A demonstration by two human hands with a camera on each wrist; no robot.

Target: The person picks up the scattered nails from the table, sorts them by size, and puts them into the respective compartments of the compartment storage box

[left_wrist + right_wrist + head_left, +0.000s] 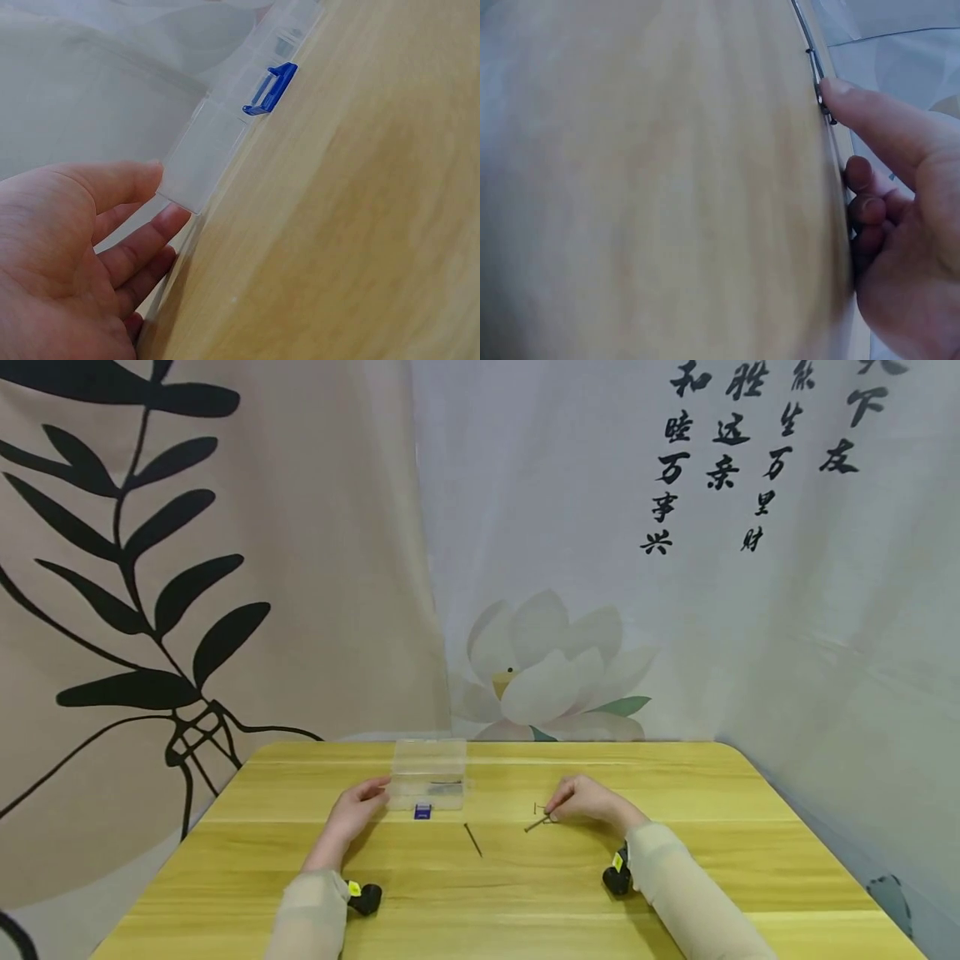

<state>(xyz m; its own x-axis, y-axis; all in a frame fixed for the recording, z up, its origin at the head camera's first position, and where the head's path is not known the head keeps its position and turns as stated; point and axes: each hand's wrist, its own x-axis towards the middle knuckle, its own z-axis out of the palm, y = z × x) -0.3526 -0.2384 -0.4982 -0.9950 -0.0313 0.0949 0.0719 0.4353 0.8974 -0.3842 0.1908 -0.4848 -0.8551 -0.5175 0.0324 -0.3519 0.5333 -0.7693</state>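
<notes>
A clear plastic box (405,802) with its lid (429,757) raised stands toward the back of the table, a blue latch (274,90) on its front. My left hand (358,810) holds the box's left end, with thumb and fingertips at its corner in the left wrist view. Inside the box lies something thin and dark. To the right, my right hand (588,800) pinches a long dark nail (536,824) low over the table; its other fingers are curled in. Small nails (535,808) lie beside those fingertips. Another long nail (472,840) rests between the hands.
The wooden table (480,910) ends at a back edge just behind the box. Beyond it hangs a printed curtain (337,568) with leaves, a flower and writing. A black wrist camera (366,899) sits on the left wrist, and another wrist camera (617,878) on the right.
</notes>
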